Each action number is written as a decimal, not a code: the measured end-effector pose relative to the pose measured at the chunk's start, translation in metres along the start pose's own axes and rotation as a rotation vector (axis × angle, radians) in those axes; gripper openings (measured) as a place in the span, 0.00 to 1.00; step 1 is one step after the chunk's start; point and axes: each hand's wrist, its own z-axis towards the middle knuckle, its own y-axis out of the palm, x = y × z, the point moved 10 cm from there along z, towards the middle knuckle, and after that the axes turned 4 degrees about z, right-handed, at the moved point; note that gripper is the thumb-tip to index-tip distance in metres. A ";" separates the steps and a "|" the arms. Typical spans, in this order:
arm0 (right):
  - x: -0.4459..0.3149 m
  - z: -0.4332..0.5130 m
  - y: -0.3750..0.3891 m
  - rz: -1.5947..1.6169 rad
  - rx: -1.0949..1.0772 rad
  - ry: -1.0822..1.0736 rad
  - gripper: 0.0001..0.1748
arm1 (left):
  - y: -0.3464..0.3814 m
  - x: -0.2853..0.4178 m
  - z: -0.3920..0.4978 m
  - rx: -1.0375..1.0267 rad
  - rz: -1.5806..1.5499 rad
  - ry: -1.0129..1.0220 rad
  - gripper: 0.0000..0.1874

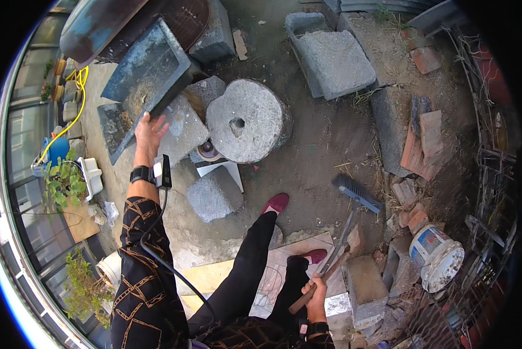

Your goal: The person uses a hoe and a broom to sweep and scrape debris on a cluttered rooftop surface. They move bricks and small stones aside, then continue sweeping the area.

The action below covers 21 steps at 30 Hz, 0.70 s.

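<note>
My left hand [150, 129] is at the near rim of a tilted, dark rectangular trough [174, 80], its thumb on the edge and its fingers spread. Dry debris lies inside the trough. In my right hand [315, 292] are the handle of a broom [359, 194] and what looks like a second, wooden handle [302, 302] crossing it. The broom's grey bristle head rests on the dirt ground, ahead and to the right. Right of the trough stands a round millstone [261, 120] with a hole in it. A squared stone block [213, 194] lies nearer to me.
Stone troughs [337, 65] stand at the back right. Broken bricks [431, 135], a concrete block [365, 283] and a dirty bucket [435, 257] line the right side. A yellow hose [84, 98], potted plants [65, 181] and glazed windows [30, 131] are at left.
</note>
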 end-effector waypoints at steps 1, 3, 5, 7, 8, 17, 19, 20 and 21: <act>0.000 0.000 0.000 0.005 -0.005 -0.002 0.12 | -0.005 -0.002 0.001 0.030 0.006 0.012 0.19; -0.002 -0.001 -0.002 0.004 -0.012 -0.005 0.12 | -0.006 -0.012 -0.005 -0.012 0.094 0.029 0.24; -0.001 -0.001 -0.007 -0.018 0.004 0.004 0.13 | -0.007 -0.033 -0.019 -0.046 0.189 0.029 0.29; 0.000 0.000 -0.009 -0.031 -0.017 -0.010 0.13 | 0.000 -0.052 -0.036 -0.131 0.554 0.132 0.34; 0.001 0.001 -0.011 -0.029 0.002 -0.013 0.13 | 0.007 -0.070 -0.044 -0.171 0.654 0.123 0.32; 0.005 0.002 -0.004 0.025 0.001 -0.017 0.13 | 0.167 -0.180 -0.156 -0.660 1.416 0.675 0.22; 0.003 -0.001 -0.003 0.026 -0.008 -0.021 0.13 | 0.200 -0.180 -0.166 -0.635 1.374 0.821 0.25; 0.002 -0.001 -0.001 0.037 -0.020 -0.020 0.13 | 0.216 -0.175 -0.167 -0.630 1.325 0.938 0.26; 0.001 -0.002 -0.001 0.048 -0.012 -0.018 0.13 | 0.220 -0.171 -0.153 -0.506 1.365 0.936 0.26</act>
